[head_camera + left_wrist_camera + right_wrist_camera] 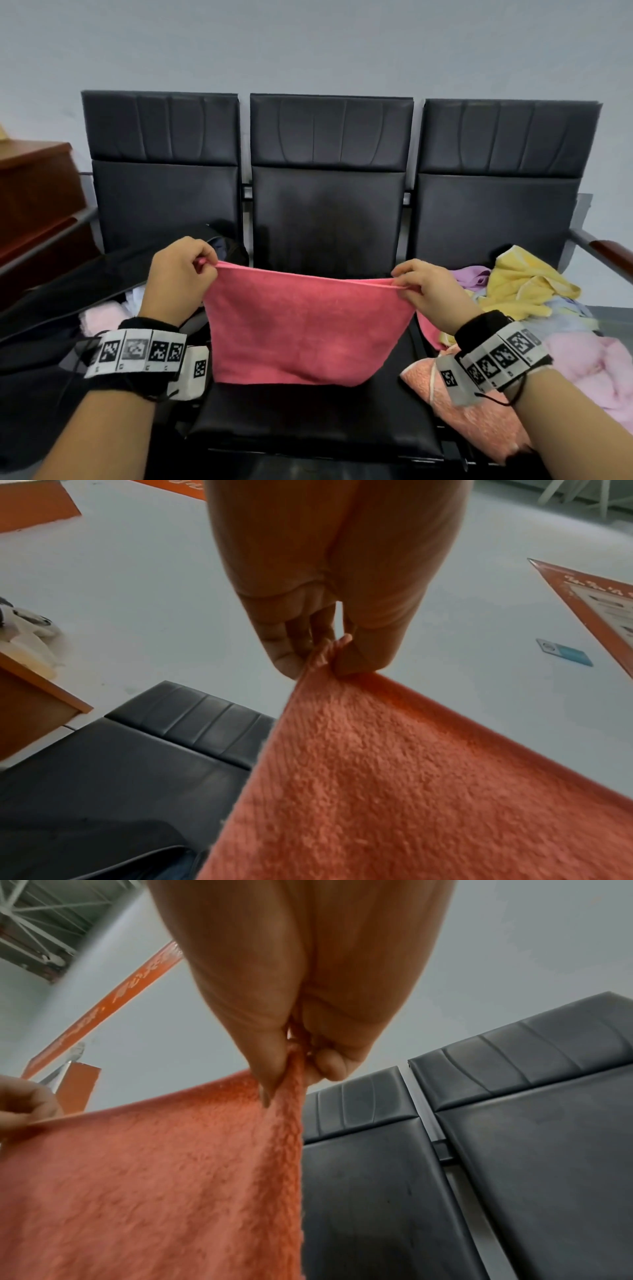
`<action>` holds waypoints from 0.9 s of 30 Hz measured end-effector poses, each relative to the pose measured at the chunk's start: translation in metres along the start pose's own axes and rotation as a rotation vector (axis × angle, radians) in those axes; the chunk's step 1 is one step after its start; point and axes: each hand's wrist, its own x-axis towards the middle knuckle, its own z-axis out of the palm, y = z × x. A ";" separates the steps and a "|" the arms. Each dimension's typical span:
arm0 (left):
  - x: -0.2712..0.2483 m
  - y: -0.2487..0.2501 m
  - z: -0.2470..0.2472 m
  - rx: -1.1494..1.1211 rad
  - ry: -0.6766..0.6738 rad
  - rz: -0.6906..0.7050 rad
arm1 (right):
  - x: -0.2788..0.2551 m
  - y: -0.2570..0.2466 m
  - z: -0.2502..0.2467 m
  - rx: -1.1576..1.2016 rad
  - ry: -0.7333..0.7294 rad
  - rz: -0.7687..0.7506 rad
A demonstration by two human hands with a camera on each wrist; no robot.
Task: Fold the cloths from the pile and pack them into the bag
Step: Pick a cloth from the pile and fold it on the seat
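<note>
The black fabric bag (68, 291), left of frame, is half hidden behind the left hand (178, 277) — its contents unclear; the pile of pastel terry cloths (548, 308) runs off the right edge.

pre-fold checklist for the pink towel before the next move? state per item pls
1. Left hand pinches one top corner of the pink terry towel: ok.
2. Right hand pinches the other top corner: ok.
3. Top edge pulled straight between the hands: ok, only a slight sag.
4. Towel hangs flat and untwisted: ok; its lower hem is at the black padded middle seat, contact cannot tell.
5. Middle seat free as a folding surface: ok in front; the salmon cloth overlaps its right edge.
6. Black bag on the left seat open with room: cannot tell; light cloths show at its mouth.
</note>
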 end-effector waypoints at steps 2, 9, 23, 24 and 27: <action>-0.001 0.002 0.000 0.019 -0.033 0.011 | -0.001 0.000 -0.003 -0.008 -0.023 0.015; -0.004 0.000 -0.004 0.069 -0.149 0.002 | -0.003 0.000 -0.019 0.136 0.258 0.242; -0.003 0.008 -0.018 -0.312 -0.115 -0.150 | -0.015 -0.013 -0.059 0.259 0.455 0.254; -0.001 0.009 -0.021 -0.384 -0.091 -0.172 | -0.016 -0.016 -0.061 0.269 0.470 0.243; 0.004 0.011 -0.029 -0.543 -0.014 -0.197 | -0.015 -0.023 -0.068 0.244 0.511 0.212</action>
